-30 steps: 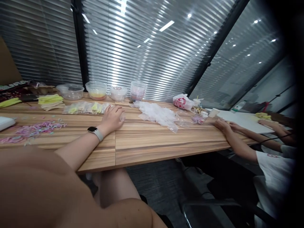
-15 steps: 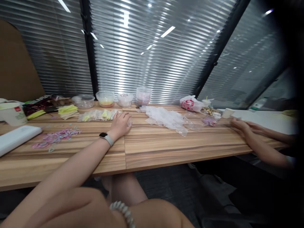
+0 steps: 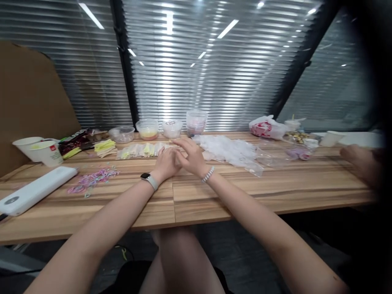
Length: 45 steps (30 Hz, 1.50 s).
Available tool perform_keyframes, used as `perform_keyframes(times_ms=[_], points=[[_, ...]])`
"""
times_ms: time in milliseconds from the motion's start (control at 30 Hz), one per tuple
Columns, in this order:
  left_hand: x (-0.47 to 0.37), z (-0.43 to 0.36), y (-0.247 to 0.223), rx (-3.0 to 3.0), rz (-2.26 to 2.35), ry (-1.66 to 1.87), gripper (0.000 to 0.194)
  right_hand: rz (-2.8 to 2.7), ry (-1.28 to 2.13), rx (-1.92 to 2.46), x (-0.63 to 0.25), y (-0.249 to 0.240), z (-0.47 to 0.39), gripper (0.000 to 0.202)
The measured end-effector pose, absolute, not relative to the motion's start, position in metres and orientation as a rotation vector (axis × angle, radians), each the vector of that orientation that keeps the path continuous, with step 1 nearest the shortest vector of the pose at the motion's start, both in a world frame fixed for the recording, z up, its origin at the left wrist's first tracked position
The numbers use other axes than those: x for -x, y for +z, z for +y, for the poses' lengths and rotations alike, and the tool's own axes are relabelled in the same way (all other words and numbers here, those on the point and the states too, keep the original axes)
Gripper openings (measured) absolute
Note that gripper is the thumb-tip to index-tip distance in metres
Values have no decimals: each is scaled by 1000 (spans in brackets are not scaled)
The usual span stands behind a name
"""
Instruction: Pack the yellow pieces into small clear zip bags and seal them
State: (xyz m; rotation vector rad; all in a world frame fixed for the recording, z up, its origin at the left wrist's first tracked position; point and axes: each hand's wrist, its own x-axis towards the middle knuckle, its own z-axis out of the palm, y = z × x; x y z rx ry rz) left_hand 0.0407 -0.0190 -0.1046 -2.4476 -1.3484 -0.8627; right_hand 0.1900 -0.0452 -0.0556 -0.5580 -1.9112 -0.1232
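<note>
In the middle of the table, my left hand (image 3: 167, 164), with a watch on its wrist, rests with fingers bent and closed. What lies under its fingers is hidden. Touching it from the right is my right hand (image 3: 192, 157), its fingers stretched out and apart. Just beyond both hands runs a row of small clear packets (image 3: 143, 150) with pale and yellow contents. A heap of clear plastic bags (image 3: 228, 150) spreads close to the right hand. Loose pink and purple rubber-band-like pieces (image 3: 94, 179) lie left of my left wrist.
Clear tubs (image 3: 148, 128) line the table's back edge. On the left are a white device (image 3: 39, 190), paper cups (image 3: 49, 154) and yellow strips (image 3: 105, 148). A red and white plastic bag (image 3: 266, 127) lies back right. Another person's hand (image 3: 358, 159) rests at far right.
My right hand has come up from near my lap to the table and now meets the left. The left hand stays near the same packets. The view has shifted left.
</note>
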Motion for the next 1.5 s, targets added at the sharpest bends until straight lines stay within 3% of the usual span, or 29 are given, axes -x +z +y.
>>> perform_keyframes(times_ms=[367, 767, 967, 1267, 1500], points=[[-41, -21, -105, 2466, -1283, -914, 60, -1874, 187, 730, -232, -90, -9, 11], [-40, -18, -104, 2420, -1158, -929, 44, -2159, 54, 874, -230, -101, -14, 33], [-38, -15, -103, 2379, -1205, -947, 58, -2181, 6, 907, -227, -106, -14, 39], [-33, -14, -102, 2392, -1176, -976, 32, -2170, 1, 872, -223, -101, -25, 40], [-33, -10, -103, 2361, -1170, -1029, 25, -2180, -17, 844, -224, -105, -20, 45]])
